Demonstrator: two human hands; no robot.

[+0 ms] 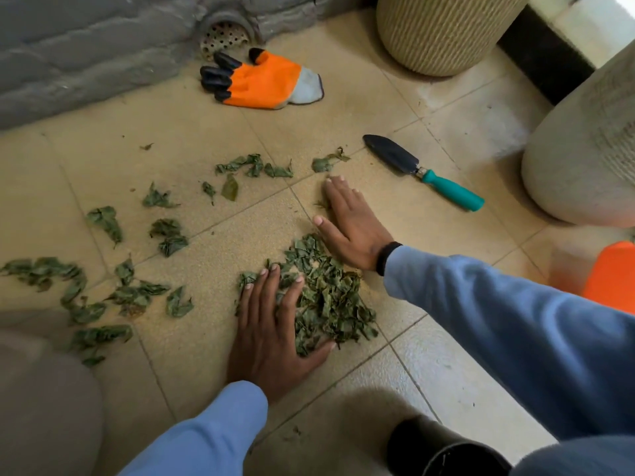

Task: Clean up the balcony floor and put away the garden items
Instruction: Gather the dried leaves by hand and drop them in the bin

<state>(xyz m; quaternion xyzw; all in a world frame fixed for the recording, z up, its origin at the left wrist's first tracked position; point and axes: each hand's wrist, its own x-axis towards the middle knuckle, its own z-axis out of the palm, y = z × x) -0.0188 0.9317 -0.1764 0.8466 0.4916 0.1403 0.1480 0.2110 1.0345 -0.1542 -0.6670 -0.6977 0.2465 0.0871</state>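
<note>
A person crouches on the tiled floor (pixel 429 341), both hands flat and fingers straight, raking wilted leaves into a pile (pixel 330 304). The left hand (pixel 271 334) rests palm-down on the pile's near-left edge, gripping nothing; the right hand (pixel 350 228) lies flat on the tile at the pile's far side, also holding nothing. Loose leaves (pixel 103 290) remain scattered to the left and across the middle of the floor, well apart from the heap.

The garden items wait untouched: an orange glove (pixel 264 80) lies near the drain (pixel 223 39) by the wall, and a trowel (pixel 422 171) with a teal handle lies to the right, near a pot (pixel 584 149). A black tub (pixel 443 451) shows at the bottom edge.

The sweep will likely go best with palms kept low and flat, drawing strays inward in long strokes from the left, and pressing lightly so the dry bits do not crumble or slip under the fingers. Once one tight heap is formed, cupping both hands beneath it should lift most in one go.
</note>
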